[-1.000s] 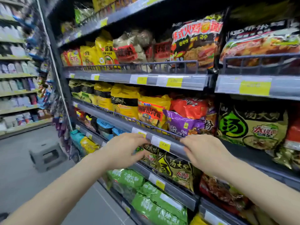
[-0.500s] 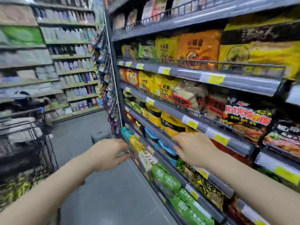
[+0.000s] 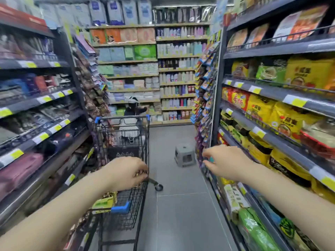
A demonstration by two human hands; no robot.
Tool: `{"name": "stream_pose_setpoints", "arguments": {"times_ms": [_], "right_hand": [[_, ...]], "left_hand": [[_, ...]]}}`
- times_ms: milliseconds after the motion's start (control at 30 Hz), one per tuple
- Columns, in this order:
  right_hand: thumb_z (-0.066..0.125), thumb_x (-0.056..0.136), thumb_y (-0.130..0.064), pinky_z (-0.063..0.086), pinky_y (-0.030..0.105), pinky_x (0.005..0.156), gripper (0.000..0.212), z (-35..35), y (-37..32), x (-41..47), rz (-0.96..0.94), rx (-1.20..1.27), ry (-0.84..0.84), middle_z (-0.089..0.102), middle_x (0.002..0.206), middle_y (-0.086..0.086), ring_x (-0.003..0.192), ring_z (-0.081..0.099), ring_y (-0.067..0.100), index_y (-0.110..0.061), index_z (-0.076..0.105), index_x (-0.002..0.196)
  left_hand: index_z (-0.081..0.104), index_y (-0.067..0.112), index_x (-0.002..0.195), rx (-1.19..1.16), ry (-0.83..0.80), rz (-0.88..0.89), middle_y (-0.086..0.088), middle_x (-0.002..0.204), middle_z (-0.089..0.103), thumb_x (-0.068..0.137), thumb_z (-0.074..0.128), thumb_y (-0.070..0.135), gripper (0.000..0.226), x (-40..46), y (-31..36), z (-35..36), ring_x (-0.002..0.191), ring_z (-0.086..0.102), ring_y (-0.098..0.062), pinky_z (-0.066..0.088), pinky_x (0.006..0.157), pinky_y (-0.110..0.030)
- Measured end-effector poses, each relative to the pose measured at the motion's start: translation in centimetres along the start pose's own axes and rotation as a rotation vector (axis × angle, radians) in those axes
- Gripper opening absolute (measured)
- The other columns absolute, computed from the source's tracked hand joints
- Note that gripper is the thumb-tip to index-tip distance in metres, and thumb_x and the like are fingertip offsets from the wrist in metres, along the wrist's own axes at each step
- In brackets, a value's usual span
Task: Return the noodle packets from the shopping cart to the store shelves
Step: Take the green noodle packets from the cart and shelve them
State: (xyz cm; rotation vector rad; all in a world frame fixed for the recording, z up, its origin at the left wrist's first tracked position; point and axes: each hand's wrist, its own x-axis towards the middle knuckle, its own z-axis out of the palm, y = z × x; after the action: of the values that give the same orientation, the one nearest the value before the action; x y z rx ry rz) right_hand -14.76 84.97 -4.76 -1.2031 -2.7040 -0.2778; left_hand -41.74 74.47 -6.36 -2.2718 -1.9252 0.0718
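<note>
Head view down a store aisle. The left hand [image 3: 125, 173] hovers over the black shopping cart [image 3: 123, 160], fingers loosely curled, holding nothing. Noodle packets [image 3: 105, 202] lie inside the cart. To the cart's right, the right hand [image 3: 224, 164] hangs empty, fingers relaxed, beside the noodle shelves [image 3: 282, 134].

On the right of the frame my store shelves [image 3: 282, 91] carry yellow, red and green noodle packets [image 3: 261, 107]. On the grey floor [image 3: 181, 214] stand my shopping cart [image 3: 125, 142] and, at centre, a small grey stool [image 3: 184, 155].
</note>
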Motion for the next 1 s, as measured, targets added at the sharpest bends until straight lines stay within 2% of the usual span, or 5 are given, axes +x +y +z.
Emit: {"name": "stream_pose_setpoints", "arguments": {"times_ms": [233, 433, 667, 833, 1000], "right_hand": [[0.042, 0.094, -0.037, 0.045, 0.033, 0.088, 0.032, 1.0, -9.6, 9.5, -0.199, 0.054, -0.083, 0.061, 0.125, 0.001, 0.115, 0.057, 0.024, -0.027, 0.056, 0.120], [0.042, 0.096, -0.036, 0.046, 0.035, 0.087, 0.033, 2.0, -17.0, 17.3, -0.261, 0.102, -0.080, 0.063, 0.122, 0.001, 0.114, 0.057, 0.023, -0.023, 0.057, 0.122], [0.044, 0.094, -0.033, 0.047, 0.032, 0.078, 0.027, 5.4, -22.1, 25.4, -0.277, 0.119, -0.113, 0.068, 0.110, -0.001, 0.100, 0.062, 0.022, -0.020, 0.062, 0.109], [0.045, 0.094, -0.033, 0.046, 0.033, 0.080, 0.026, 8.2, -23.5, 30.2, -0.275, 0.107, -0.181, 0.066, 0.111, 0.000, 0.105, 0.059, 0.023, -0.018, 0.060, 0.109], [0.045, 0.093, -0.035, 0.047, 0.033, 0.081, 0.028, 11.3, -23.6, 35.7, -0.259, 0.117, -0.213, 0.067, 0.112, -0.002, 0.104, 0.061, 0.023, -0.020, 0.062, 0.109]], "left_hand": [[0.057, 0.022, 0.123, 0.030, -0.037, -0.230, 0.004, 0.126, 0.059, 0.095, 0.041, 0.040, 0.037, -7.2, -9.2, 0.2, 0.114, 0.055, -0.018, 0.043, 0.090, -0.028], [0.062, 0.022, 0.113, 0.026, -0.071, -0.328, 0.004, 0.118, 0.063, 0.094, 0.043, 0.038, 0.031, -8.8, -18.8, 0.9, 0.107, 0.059, -0.017, 0.048, 0.088, -0.033], [0.060, 0.021, 0.118, 0.020, -0.072, -0.332, 0.005, 0.119, 0.062, 0.095, 0.042, 0.038, 0.034, -6.9, -27.5, 2.9, 0.106, 0.058, -0.015, 0.047, 0.086, -0.028], [0.061, 0.019, 0.115, -0.031, -0.130, -0.322, 0.001, 0.118, 0.063, 0.095, 0.041, 0.039, 0.034, -4.1, -32.4, 6.1, 0.107, 0.059, -0.020, 0.048, 0.089, -0.036], [0.058, 0.022, 0.120, -0.069, -0.124, -0.316, 0.004, 0.122, 0.060, 0.096, 0.041, 0.039, 0.034, -0.2, -36.9, 8.8, 0.111, 0.055, -0.017, 0.045, 0.089, -0.031]]}}
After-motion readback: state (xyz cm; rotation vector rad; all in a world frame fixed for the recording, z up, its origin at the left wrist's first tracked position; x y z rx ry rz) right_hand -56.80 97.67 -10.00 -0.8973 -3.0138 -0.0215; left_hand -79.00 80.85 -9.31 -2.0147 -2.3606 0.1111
